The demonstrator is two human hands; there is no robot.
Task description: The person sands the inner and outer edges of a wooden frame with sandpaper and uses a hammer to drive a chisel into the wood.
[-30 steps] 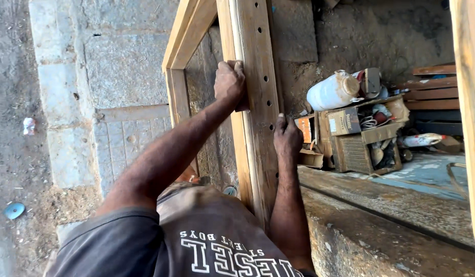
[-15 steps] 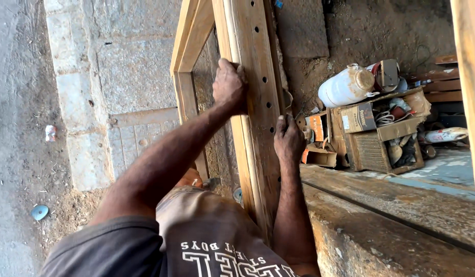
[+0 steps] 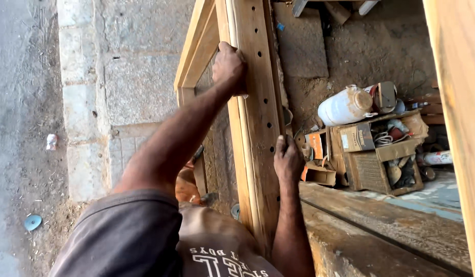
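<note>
A tall wooden frame (image 3: 254, 118) with a row of drilled holes along its thick side rail stands upright in front of me. My left hand (image 3: 229, 67) is wrapped around the rail's left edge high up. Lower down, my right hand (image 3: 287, 160) grips the rail's right edge. Both arms reach out from my dark sleeve and brown shirt at the bottom of the view. The frame's thinner far rail (image 3: 195, 51) leans off to the left.
Stone paving blocks (image 3: 129, 82) lie left of the frame, with a dirt strip beyond. To the right sit a white plastic jug (image 3: 345, 105), cardboard boxes (image 3: 373, 149) of clutter and a rough concrete ledge (image 3: 381, 231). Another wooden post (image 3: 460, 102) fills the right edge.
My left hand has slid higher along the rail, while my right hand sits a little lower in the view. The view has shifted so the clutter sits lower.
</note>
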